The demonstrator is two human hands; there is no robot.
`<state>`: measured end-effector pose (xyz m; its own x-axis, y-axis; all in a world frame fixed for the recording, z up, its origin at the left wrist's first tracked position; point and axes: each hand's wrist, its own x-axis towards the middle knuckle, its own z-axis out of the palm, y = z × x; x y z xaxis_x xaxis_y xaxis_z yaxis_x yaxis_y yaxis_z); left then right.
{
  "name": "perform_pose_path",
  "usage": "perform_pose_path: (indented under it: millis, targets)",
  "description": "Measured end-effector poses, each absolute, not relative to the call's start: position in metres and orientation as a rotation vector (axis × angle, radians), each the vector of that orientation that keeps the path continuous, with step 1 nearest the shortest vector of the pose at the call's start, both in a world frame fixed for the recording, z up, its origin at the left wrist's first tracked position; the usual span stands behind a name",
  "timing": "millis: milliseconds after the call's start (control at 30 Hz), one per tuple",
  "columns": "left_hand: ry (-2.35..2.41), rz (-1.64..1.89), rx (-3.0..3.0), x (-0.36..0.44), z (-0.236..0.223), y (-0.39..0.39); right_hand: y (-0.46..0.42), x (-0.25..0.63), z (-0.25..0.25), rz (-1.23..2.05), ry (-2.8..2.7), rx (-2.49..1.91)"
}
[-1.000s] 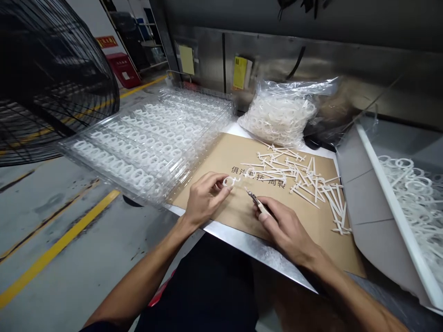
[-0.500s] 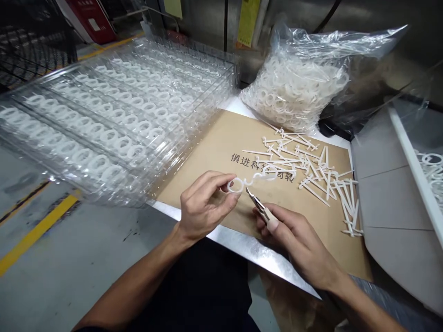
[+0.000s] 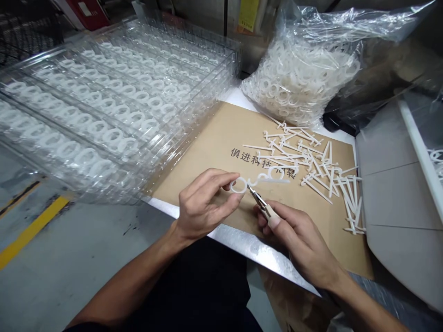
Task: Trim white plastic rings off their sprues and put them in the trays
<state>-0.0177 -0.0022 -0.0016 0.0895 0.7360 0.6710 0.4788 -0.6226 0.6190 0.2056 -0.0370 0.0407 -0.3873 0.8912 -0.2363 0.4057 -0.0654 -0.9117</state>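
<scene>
Between thumb and fingers, my left hand (image 3: 207,200) pinches a white plastic ring (image 3: 238,185). A thin wavy strip (image 3: 258,179) joins this ring to a second white ring (image 3: 276,173) on the right, above the cardboard. My right hand (image 3: 294,230) is wrapped round small nippers (image 3: 258,199); their tips meet the strip just beside the held ring. Whether the jaws are fully closed on the plastic I cannot tell. Past the second ring, several white plastic sprue pieces (image 3: 311,159) lie scattered on the brown cardboard (image 3: 204,147).
Stacked clear plastic trays (image 3: 152,152) with rows of white rings stand at the left. A clear bag (image 3: 304,78) full of rings sits at the back. On the right is a grey-white bin (image 3: 398,193) wall, with more rings beyond it. The metal table edge (image 3: 256,249) runs nearest me.
The nippers have come closer to the held ring, their tips now at the strip beside it. The view has shifted slightly. Both hands keep their holds.
</scene>
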Motion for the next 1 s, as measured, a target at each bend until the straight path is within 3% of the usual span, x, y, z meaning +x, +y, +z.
perform_pose_path:
  millis: [1000]
  targets:
    - [1.13, 1.609, 2.192, -0.0168, -0.0031, -0.0002, -0.036, 0.204, 0.0395, 1.452, -1.769, -1.385]
